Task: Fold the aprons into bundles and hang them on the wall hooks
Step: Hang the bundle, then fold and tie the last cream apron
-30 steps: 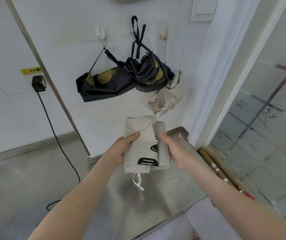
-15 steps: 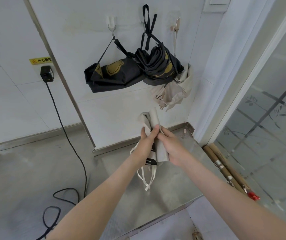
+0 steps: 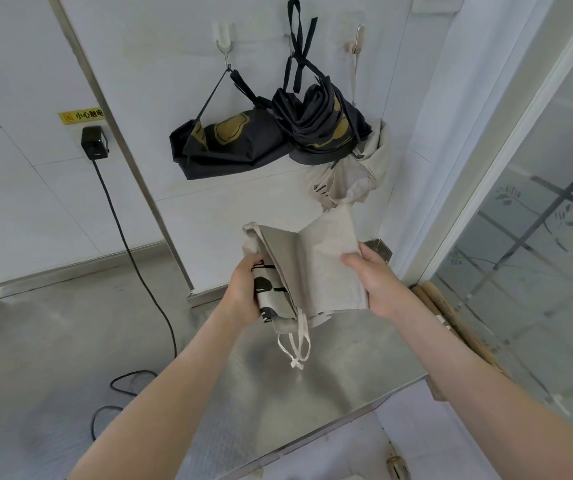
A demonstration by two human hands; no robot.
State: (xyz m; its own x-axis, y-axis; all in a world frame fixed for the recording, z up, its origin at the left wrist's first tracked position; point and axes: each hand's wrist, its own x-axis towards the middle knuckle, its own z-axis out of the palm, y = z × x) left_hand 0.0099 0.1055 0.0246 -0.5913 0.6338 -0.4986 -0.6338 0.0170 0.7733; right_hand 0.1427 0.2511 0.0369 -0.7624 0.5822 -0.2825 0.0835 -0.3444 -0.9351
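Steel worktop (image 3: pixel 330 396) runs up to a white wall panel (image 3: pixel 181 64); frosted glass door (image 3: pixel 538 244) at right. Left hook (image 3: pixel 224 39) carries a black bundle (image 3: pixel 229 143) by one strap. Second black bundle (image 3: pixel 319 126) hangs just beside it, touching it; what it hangs from is covered by its own straps. Right hook (image 3: pixel 358 38) carries a beige bundle (image 3: pixel 354 178), partly tucked behind the second black bundle. Held apron (image 3: pixel 319 268): beige with black printed shapes, up in the air above the worktop and below the beige bundle. Its top corner overlaps that bundle's lower tip in view; contact cannot be told. Partly folded: thick stack at left, one plain flap opened out to the right like a page. Left hand (image 3: pixel 243 292) grips the stack, fingers curled round its left edge at the printed side. Right hand (image 3: pixel 378 282) pinches the flap's right edge, thumb on the front, fingers behind. White ties (image 3: pixel 297 344) dangle from the apron's lower edge toward the worktop; whether they touch it cannot be told. Black plug (image 3: pixel 95 142) sits on the wall at left under a yellow label (image 3: pixel 80 116); its cable (image 3: pixel 132 258) trails down and coils at lower left. Wooden rods (image 3: pixel 451 317) lie at the foot of the glass door.
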